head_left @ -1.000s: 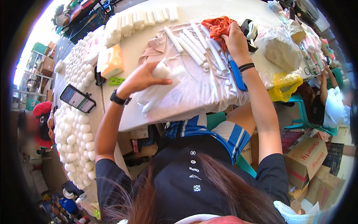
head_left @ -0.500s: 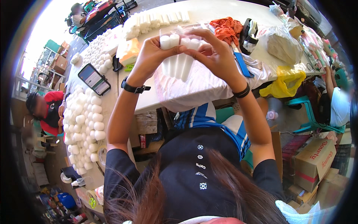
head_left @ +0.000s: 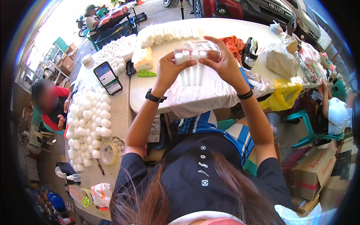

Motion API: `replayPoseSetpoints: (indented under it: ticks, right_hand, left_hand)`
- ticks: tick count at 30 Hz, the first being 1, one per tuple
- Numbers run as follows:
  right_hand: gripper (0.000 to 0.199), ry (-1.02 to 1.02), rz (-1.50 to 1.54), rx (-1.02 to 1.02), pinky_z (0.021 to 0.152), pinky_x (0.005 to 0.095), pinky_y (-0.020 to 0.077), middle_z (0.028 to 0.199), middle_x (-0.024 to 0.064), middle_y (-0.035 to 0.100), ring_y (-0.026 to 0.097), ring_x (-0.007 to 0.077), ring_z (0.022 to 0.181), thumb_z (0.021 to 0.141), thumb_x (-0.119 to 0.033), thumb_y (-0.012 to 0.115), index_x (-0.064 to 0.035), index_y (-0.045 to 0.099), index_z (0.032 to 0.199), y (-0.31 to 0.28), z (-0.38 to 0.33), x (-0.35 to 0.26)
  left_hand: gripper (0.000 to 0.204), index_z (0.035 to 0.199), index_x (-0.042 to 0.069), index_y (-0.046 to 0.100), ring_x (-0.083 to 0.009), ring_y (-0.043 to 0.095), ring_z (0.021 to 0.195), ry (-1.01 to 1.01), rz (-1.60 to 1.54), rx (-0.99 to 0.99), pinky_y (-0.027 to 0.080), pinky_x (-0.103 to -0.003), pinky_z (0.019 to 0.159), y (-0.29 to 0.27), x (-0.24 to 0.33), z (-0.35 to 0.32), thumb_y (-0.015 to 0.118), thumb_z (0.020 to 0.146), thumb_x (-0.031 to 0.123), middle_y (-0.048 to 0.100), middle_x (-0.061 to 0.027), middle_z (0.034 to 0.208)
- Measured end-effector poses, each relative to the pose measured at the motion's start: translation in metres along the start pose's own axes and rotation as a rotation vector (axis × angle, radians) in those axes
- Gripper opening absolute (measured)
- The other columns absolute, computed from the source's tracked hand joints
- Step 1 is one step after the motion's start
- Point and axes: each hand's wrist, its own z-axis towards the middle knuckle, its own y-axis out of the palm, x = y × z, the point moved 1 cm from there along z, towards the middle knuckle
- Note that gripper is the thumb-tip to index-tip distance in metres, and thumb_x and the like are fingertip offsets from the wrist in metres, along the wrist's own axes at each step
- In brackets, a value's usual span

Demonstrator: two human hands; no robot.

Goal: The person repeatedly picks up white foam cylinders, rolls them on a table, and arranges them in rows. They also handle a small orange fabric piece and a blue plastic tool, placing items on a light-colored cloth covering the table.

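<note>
In front of me, above the table's near edge, both hands hold up a clear plastic bag of white cylinders (head_left: 191, 77), several standing side by side with flat round tops. My left hand (head_left: 170, 71) grips its left side, thumb across the front. My right hand (head_left: 224, 67) holds the right side, thumb pressed on the front and index finger stretched upward; its other fingers are partly hidden behind the bag. The two thumb tips nearly meet. Beneath the bag a white cloth (head_left: 187, 99) drapes over the edge of the white table (head_left: 144, 92).
On the left lie a phone on a stand (head_left: 108, 78), a heap of white rounded pieces (head_left: 88, 123) and a tape roll (head_left: 101, 153). More white cylinders (head_left: 165, 34) lie at the back. An orange cloth (head_left: 234, 45) and black tape dispenser (head_left: 249, 52) are right. People sit at both sides.
The view has tilted up, bringing parked vehicles into sight. My right index finger has straightened upward from its bend over the bag's top. Both hands still hold the bag.
</note>
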Motion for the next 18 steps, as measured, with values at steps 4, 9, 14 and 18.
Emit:
replayPoseSetpoints:
  ticks: [4,9,14,18]
  right_hand:
    - [0.061,0.029,0.143,-0.004,0.093,0.0261,0.0538,0.114,0.0123,0.071,0.068,0.0137,0.103,0.092,-0.007,0.077,-0.0022,0.047,0.144,0.003,0.001,0.012]
    - [0.047,0.066,0.134,0.095,0.092,0.0229,0.052,0.109,0.0117,0.074,0.068,0.0108,0.101,0.096,-0.008,0.073,-0.0003,0.053,0.138,0.001,-0.002,0.023]
    - [0.039,0.06,0.201,0.209,0.089,0.021,0.0514,0.109,0.0106,0.075,0.068,0.0098,0.098,0.096,-0.008,0.073,-0.0009,0.057,0.131,0.003,-0.003,0.036]
    - [0.043,0.104,0.149,0.315,0.096,0.0242,0.0499,0.115,0.0129,0.074,0.067,0.0135,0.106,0.097,-0.013,0.073,-0.0005,0.055,0.134,0.005,-0.008,0.043]
  left_hand:
    - [0.039,0.114,0.004,0.075,-0.0083,0.068,0.086,-0.027,-0.105,-0.028,0.055,-0.024,0.079,-0.004,-0.017,0.005,0.09,0.081,0.017,0.076,-0.0032,0.1]
    - [0.038,0.114,0.003,0.074,-0.0081,0.068,0.086,-0.075,-0.21,-0.068,0.055,-0.024,0.078,-0.005,-0.026,0.009,0.089,0.082,0.017,0.075,-0.0038,0.1]
    - [0.034,0.115,0.003,0.073,-0.0088,0.069,0.086,-0.048,-0.137,-0.036,0.055,-0.023,0.079,0.006,-0.03,0.007,0.086,0.085,0.013,0.075,-0.004,0.101]
    - [0.034,0.112,0.002,0.075,-0.0077,0.069,0.082,-0.013,-0.086,0.045,0.055,-0.022,0.073,0.018,-0.031,0.004,0.087,0.084,0.016,0.075,-0.0042,0.095]
